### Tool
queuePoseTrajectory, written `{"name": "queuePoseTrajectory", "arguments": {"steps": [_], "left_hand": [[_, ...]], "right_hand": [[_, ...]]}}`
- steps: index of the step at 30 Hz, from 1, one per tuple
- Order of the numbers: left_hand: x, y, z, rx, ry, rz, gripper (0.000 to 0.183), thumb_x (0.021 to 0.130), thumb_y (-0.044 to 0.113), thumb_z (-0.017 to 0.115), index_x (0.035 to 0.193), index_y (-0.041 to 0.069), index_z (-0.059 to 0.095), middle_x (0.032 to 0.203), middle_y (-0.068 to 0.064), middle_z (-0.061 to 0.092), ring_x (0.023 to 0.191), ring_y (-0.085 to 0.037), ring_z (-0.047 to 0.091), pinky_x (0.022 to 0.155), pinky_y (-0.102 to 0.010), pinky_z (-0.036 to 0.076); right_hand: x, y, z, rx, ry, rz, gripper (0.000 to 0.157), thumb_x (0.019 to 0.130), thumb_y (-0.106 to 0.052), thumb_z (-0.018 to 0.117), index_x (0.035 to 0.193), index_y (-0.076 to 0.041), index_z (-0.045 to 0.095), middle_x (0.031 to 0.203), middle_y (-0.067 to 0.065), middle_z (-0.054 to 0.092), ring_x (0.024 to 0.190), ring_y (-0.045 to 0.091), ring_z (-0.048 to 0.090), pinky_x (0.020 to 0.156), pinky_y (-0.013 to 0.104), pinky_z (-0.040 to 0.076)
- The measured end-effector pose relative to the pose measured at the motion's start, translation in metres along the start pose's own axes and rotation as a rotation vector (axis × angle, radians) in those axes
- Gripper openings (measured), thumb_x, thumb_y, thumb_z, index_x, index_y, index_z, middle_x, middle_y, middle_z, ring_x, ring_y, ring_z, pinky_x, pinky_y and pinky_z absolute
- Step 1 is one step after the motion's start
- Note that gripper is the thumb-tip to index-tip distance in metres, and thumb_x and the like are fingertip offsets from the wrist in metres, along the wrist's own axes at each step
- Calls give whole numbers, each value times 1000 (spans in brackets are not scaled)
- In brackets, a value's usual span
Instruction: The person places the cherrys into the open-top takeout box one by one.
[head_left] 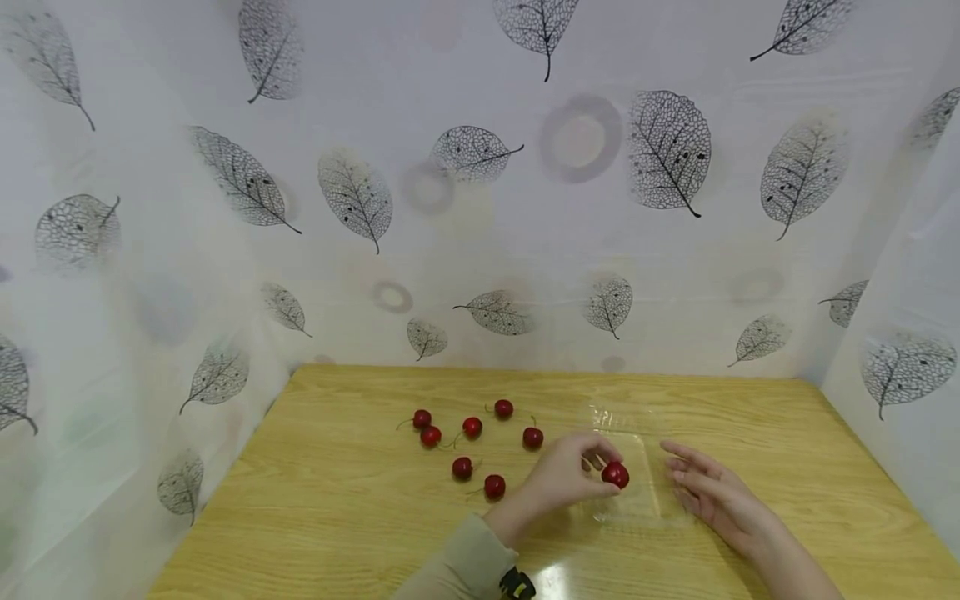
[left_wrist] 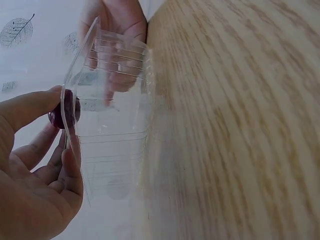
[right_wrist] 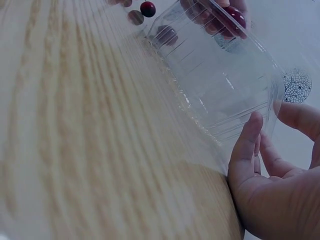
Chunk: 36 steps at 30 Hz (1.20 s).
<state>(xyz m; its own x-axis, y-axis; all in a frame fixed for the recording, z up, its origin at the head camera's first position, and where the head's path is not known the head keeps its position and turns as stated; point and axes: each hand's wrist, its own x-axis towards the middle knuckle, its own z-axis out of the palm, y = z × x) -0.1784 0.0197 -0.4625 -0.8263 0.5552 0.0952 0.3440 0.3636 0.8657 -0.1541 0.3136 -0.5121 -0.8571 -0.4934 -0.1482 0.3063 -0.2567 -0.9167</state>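
Note:
My left hand (head_left: 566, 475) pinches a dark red cherry (head_left: 616, 475) between thumb and fingertips. The cherry is over a clear plastic box (head_left: 630, 522), whose thin walls are hard to make out from above. In the left wrist view, the held cherry (left_wrist: 56, 119) shows at the rim of the see-through box (left_wrist: 112, 150). My right hand (head_left: 716, 500) is at the box's right side, with thumb and fingers spread and nothing gripped. In the right wrist view its thumb overlaps the box wall (right_wrist: 215, 95); whether it touches, I cannot tell.
Several cherries with stems lie on the wood-grain table (head_left: 315, 500) left of the box; one cherry (head_left: 532, 437) lies close behind my left hand. A white leaf-printed curtain (head_left: 510, 250) encloses the table's back and sides.

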Motion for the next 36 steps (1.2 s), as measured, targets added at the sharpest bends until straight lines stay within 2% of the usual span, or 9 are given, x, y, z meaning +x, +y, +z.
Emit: {"name": "queuePoseTrajectory", "arguments": {"steps": [6,14,22,36], "left_hand": [[-1,0,3,160,-15,26,35,81,9,91,113,13,76,109,4,75,90,6,59,84,-10,50],[-2,2,6,370,-50,45,38,81,13,93,114,19,76,106,12,72,93,5,58,82,-9,48],[-3,5,7,437,-59,24,38,80,17,93,113,24,76,104,15,70,93,5,58,83,-10,48],[-2,7,6,465,-96,39,34,84,17,91,113,23,76,107,13,72,92,5,57,82,-9,46]], "right_hand": [[0,0,0,-18,11,-1,51,114,-7,38,133,-45,67,125,-15,59,112,-2,65,95,17,57],[0,0,2,-13,-18,-24,52,114,-5,38,135,-43,67,125,-15,60,112,-2,65,96,17,57],[0,0,2,-33,-5,-22,52,114,-6,39,134,-44,67,125,-16,60,111,-3,65,95,17,57],[0,2,-1,-48,-19,-35,53,114,-6,38,135,-45,65,126,-16,59,114,-3,64,96,17,56]]}}
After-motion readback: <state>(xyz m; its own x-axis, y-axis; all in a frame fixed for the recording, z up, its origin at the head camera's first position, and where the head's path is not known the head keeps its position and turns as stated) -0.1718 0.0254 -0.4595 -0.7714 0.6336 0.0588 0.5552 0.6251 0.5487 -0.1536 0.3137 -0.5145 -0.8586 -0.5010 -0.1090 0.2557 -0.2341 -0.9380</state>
